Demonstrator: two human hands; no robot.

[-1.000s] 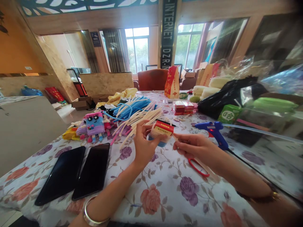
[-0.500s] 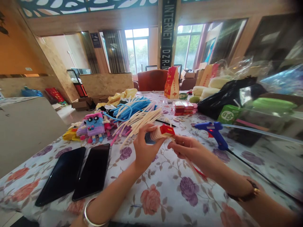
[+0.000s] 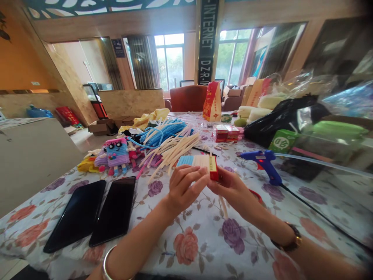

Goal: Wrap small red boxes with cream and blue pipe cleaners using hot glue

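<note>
A small red box (image 3: pixel 214 168), wound with pale blue and cream fuzzy stems (image 3: pixel 194 160), is held up over the table between both hands. My left hand (image 3: pixel 185 188) grips the wound part, fingers laid across its near side. At the bare red end with its yellow label, my right hand (image 3: pixel 233 190) holds the box, its fingers partly hidden behind it. A loose cream stem (image 3: pixel 223 208) hangs below the right hand. Beyond the box lies a heap of cream stems (image 3: pixel 175 149), with blue stems (image 3: pixel 166 132) behind.
Two dark phone-like slabs (image 3: pixel 78 214) lie at the left. A blue glue gun (image 3: pixel 266 161) with a lit red light and a cable stands at the right. Fuzzy dolls (image 3: pixel 116 151), stacked red boxes (image 3: pixel 225 133) and a black bag (image 3: pixel 279 116) lie farther back.
The box has been turned, so its wound blue and cream side and yellow label now face up. My left fingers have moved over the wrapping; my right hand has shifted closer around the red end.
</note>
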